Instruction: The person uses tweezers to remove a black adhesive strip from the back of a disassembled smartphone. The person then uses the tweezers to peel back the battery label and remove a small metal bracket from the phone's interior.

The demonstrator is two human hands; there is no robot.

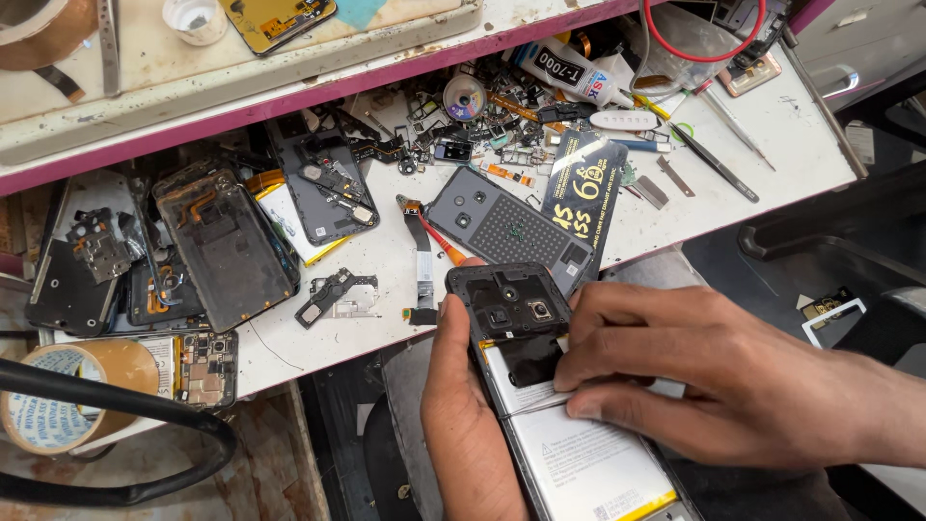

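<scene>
An opened phone (511,309) with its back cover off lies in front of me, showing black inner frame parts, camera modules and a white battery (588,453). My left hand (463,415) grips the phone along its left edge from below. My right hand (714,367) rests across the phone from the right, with fingertips pressing on the upper end of the battery and a black part just above it. A thin metal tool or wire runs under those fingertips.
The white workbench (781,125) holds several dismantled phones, a grey back cover (502,227), a black card package (584,193), tweezers (719,164), a glue tube (569,72), flex cables and small parts. A brown tape roll (68,391) sits at lower left behind a black cable.
</scene>
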